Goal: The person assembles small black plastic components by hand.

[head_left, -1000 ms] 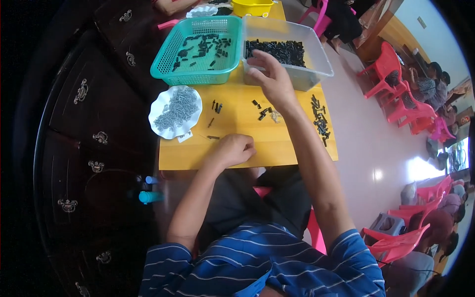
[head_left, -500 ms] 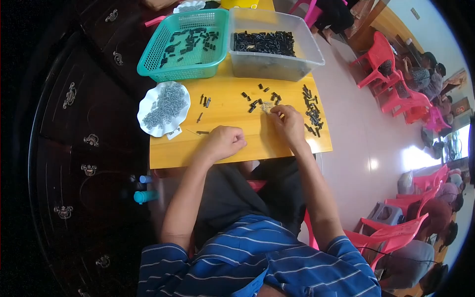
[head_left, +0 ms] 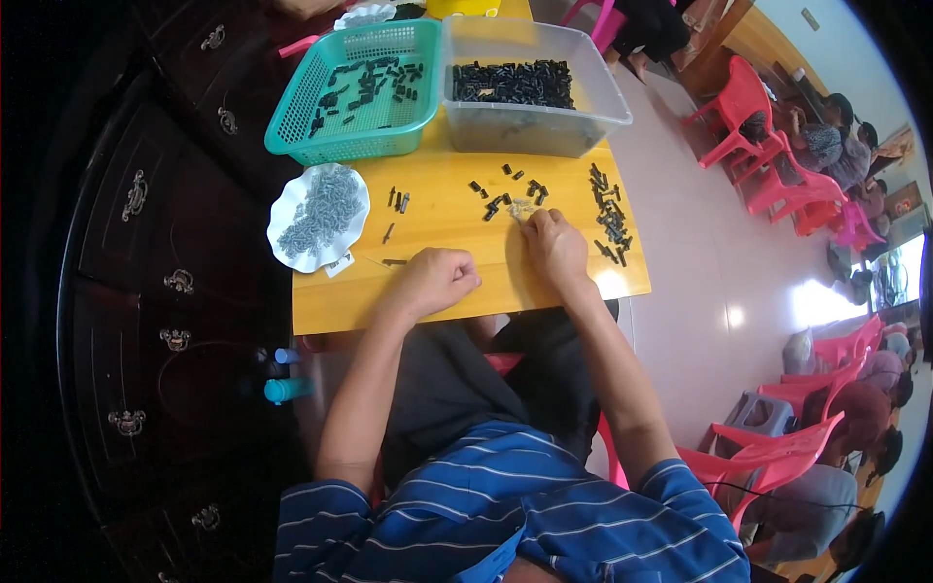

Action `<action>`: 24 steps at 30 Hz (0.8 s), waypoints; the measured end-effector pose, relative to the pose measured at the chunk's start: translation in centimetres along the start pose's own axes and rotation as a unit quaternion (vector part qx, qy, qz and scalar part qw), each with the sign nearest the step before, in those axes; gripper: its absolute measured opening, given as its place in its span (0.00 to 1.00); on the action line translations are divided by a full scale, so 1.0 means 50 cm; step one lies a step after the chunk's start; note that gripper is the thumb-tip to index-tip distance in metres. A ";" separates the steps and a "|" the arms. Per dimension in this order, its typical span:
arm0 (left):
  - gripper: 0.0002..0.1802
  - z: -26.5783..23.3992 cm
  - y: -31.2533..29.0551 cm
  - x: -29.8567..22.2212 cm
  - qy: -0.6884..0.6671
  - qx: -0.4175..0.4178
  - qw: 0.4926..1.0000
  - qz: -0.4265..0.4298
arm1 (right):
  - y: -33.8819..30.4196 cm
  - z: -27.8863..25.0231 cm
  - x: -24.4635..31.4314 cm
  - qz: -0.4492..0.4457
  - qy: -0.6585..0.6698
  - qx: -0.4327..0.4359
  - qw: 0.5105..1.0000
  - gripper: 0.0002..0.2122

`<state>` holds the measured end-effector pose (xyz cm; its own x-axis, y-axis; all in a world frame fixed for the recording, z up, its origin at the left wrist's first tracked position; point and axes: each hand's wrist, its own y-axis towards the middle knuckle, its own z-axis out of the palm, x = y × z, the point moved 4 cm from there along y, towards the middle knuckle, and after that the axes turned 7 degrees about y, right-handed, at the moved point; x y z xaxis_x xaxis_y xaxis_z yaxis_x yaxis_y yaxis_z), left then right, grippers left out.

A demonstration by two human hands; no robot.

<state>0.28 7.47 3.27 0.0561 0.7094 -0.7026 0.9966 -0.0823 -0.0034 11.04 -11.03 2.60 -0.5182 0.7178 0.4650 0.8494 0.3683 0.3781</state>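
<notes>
My left hand point(head_left: 437, 282) rests on the yellow table near its front edge. Its fingers are curled in, and whatever they hold is hidden. Thumb and fingers of my right hand point(head_left: 558, 248) are pressed together at the edge of a little heap of pale, clear-looking bits point(head_left: 519, 210); what is between them is too small to make out. Several short black cylindrical pieces point(head_left: 493, 208) lie loose around that heap. Past my left hand are a few thin dark pins point(head_left: 399, 201). To the right of my right hand spreads a pile of longer black pieces point(head_left: 611, 219).
A white scalloped dish point(head_left: 280, 209) of small silvery springs stands at the table's left. Behind it sits a green mesh basket point(head_left: 379, 146) beside a clear plastic bin point(head_left: 544, 136), both with black pieces. Dark drawers line the left; red chairs point(head_left: 734, 107) and seated people are at right.
My right hand has turned and shifted slightly toward me and left, its fingertips still by the pale bits. The left hand stays nearly in place. The whole view has shifted a little.
</notes>
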 end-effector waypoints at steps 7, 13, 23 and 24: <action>0.06 0.001 0.001 -0.011 -0.141 -0.070 0.988 0.003 | -0.044 -0.002 0.046 -0.001 0.146 0.038 0.989 0.06; 0.09 -0.007 0.005 -0.036 -0.219 -0.137 0.965 0.039 | -0.057 0.054 0.063 0.086 0.608 0.140 0.777 0.06; 0.06 0.004 0.009 0.008 -0.209 -0.140 0.968 0.005 | -0.002 0.031 0.067 0.108 0.506 0.160 0.841 0.04; 0.05 0.009 0.009 0.007 -0.186 -0.139 0.973 0.003 | 0.016 0.021 0.062 0.066 0.390 0.121 0.910 0.04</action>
<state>0.70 7.38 2.70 0.0876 0.4030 -0.9110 0.9770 0.1436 0.1575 10.21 -7.89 3.50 -0.2427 0.1615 0.9566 0.8580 0.4959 0.1340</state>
